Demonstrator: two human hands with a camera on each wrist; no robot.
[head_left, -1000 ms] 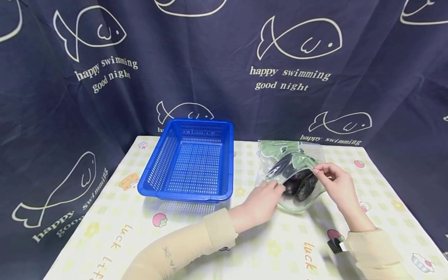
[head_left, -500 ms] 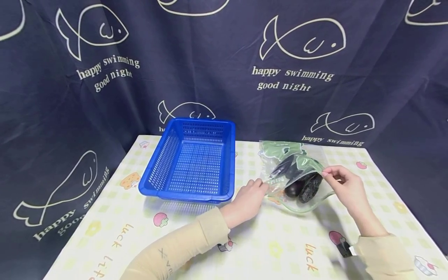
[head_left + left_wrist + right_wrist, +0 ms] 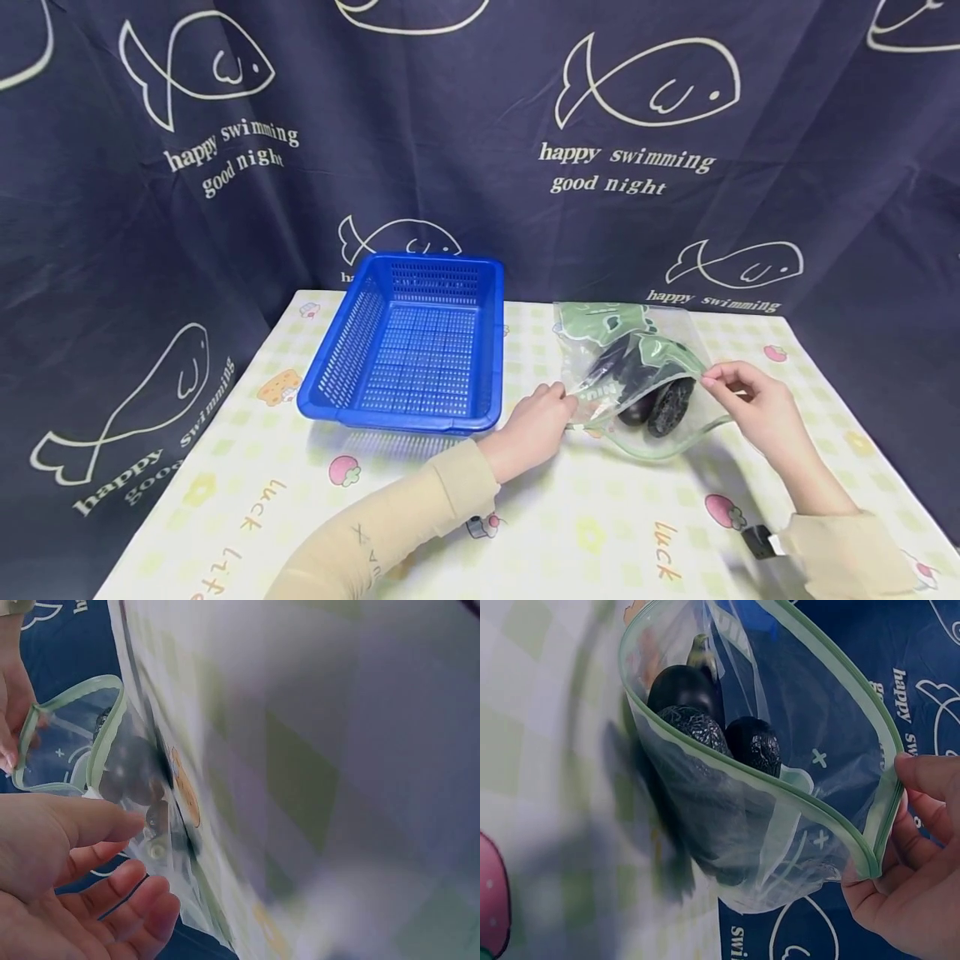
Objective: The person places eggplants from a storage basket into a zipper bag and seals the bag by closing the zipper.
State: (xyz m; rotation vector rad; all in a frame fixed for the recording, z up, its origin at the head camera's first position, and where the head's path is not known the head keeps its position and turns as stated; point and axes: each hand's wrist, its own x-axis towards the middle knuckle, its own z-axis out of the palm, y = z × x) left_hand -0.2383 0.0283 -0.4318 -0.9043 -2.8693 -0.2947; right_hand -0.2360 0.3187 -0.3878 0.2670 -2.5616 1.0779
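Observation:
A clear zip bag (image 3: 592, 367) with a green-edged mouth and green print lies at the table's right side, its mouth gaping toward me. Inside sit a glossy dark eggplant (image 3: 686, 690) with a green stem and two dark, bumpy avocado-like fruits (image 3: 754, 742). My left hand (image 3: 536, 425) pinches the mouth's left corner; in the left wrist view its thumb (image 3: 112, 821) covers the gripped spot. With thumb and index finger my right hand (image 3: 757, 408) holds the mouth's right corner, raised off the table. The right wrist view looks straight into the bag past that hand (image 3: 922, 840).
A blue perforated plastic basket (image 3: 341, 417) with nothing in it stands left of the bag. A patterned cloth covers the table (image 3: 585, 542). Behind it hangs a dark blue curtain (image 3: 450, 125) with fish drawings. A small black object (image 3: 759, 542) shows at the right sleeve.
The left hand has shifted left from the bag's front to its left corner. The right hand has drawn its corner rightward, so the mouth spreads wider. The basket has stayed put.

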